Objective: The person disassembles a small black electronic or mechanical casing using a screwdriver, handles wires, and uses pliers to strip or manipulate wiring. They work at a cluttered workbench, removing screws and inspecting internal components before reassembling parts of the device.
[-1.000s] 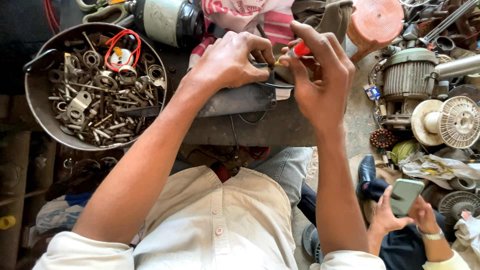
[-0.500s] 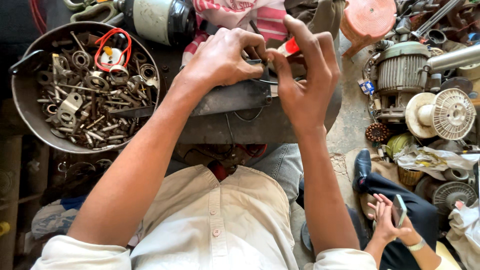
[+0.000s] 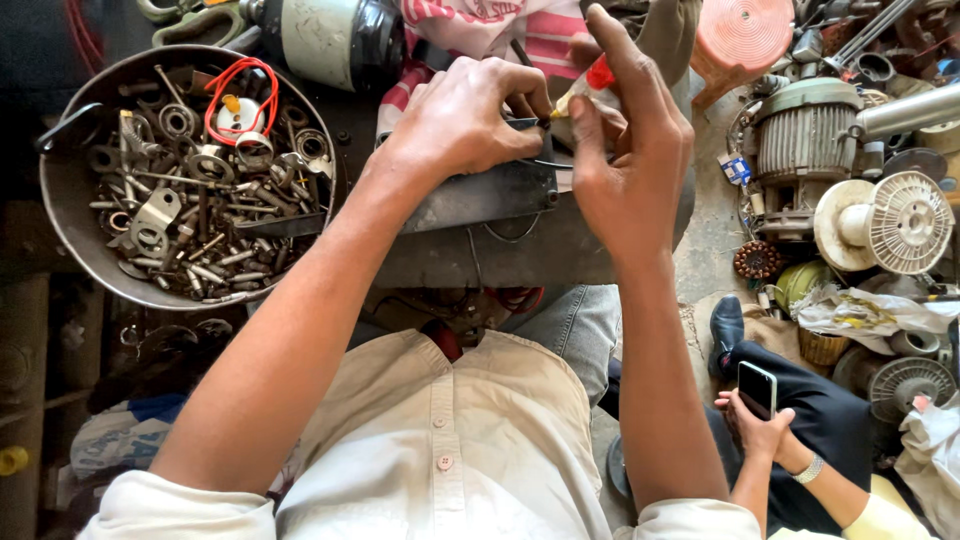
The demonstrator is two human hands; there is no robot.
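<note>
the person wears a cream button-front shirt (image 3: 440,450) with small pale buttons and sleeves rolled high, well back from the fingers. blue jeans (image 3: 570,325) show below, and both forearms are bare.

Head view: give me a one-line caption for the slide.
Left hand steadies a dark metal part while right hand pinches a small red-tipped tube, beside a bowl of scrap hardware.

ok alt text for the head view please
Seen from above, a person's left hand and right hand meet over a dark metal part, the right pinching a small red-tipped tool. A round metal bowl of bolts and washers sits left.
</note>
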